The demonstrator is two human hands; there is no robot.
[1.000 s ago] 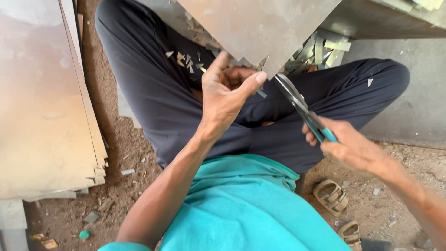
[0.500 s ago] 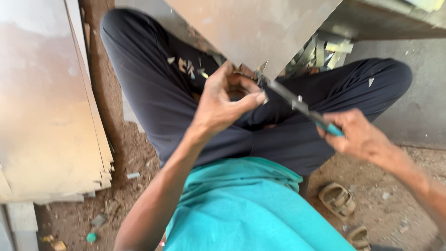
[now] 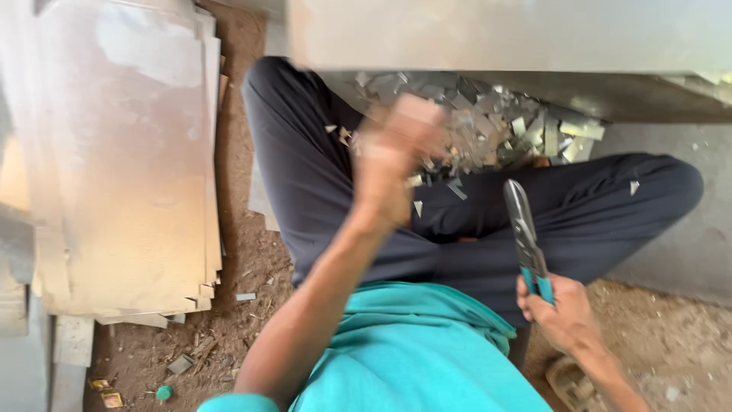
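My right hand (image 3: 563,314) grips metal snips (image 3: 524,233) by their teal handles; the grey blades point up over my dark trousers (image 3: 320,198), clear of any metal. My left hand (image 3: 393,156) is raised and motion-blurred above my lap, close to the lower edge of a large grey metal sheet (image 3: 496,34) that fills the top of the head view. Whether the left fingers hold that sheet is lost in the blur. A heap of small metal offcuts (image 3: 480,126) lies under the sheet, between my knees.
A stack of flat metal sheets (image 3: 114,160) lies on the dirt floor at the left. A sandal (image 3: 568,381) shows at the lower right. Small scraps and a green cap (image 3: 164,393) lie on the ground at the lower left. A grey wall stands at the right.
The snips have come away from the sheet and dropped to the lower right. The sheet has swung level across the top of the view. My left hand has moved up with it.
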